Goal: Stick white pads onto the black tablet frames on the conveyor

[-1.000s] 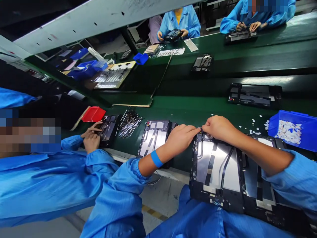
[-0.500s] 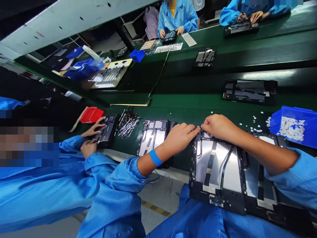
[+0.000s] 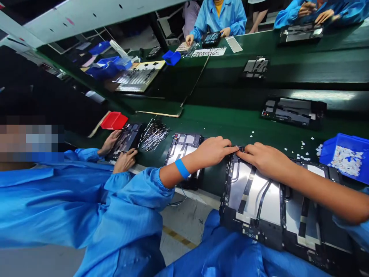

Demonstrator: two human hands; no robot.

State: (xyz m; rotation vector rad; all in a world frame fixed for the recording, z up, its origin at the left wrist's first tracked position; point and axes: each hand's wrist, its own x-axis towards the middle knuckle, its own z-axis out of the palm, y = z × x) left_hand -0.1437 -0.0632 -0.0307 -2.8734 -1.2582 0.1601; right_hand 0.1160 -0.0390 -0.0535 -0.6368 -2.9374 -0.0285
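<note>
Two opened tablets with silvery batteries lie side by side before me, the near-left tablet (image 3: pixel 268 200) and the right tablet (image 3: pixel 311 215). At the far left corner of the first, my left hand (image 3: pixel 215 149) is closed, its fingertips on the edge. My right hand (image 3: pixel 263 157) meets it there, index finger stretched to the corner and other fingers curled. Anything small between the right fingers is hidden. Left of my hands lies another opened tablet (image 3: pixel 184 148), partly behind my left forearm.
A blue bin (image 3: pixel 346 157) of white bits stands at right, with loose scraps (image 3: pixel 302 156) beside it. Thin strips (image 3: pixel 155 134) are piled at left, near a red tray (image 3: pixel 114 120). A co-worker's hands (image 3: pixel 125 161) rest on a tablet at left. Another tablet (image 3: pixel 294 109) lies beyond.
My right hand has gone from a raised pinch to lying lower, its index finger stretched to the corner. My left hand stays there. The camera view has shifted, and the neighbour's hands have moved.
</note>
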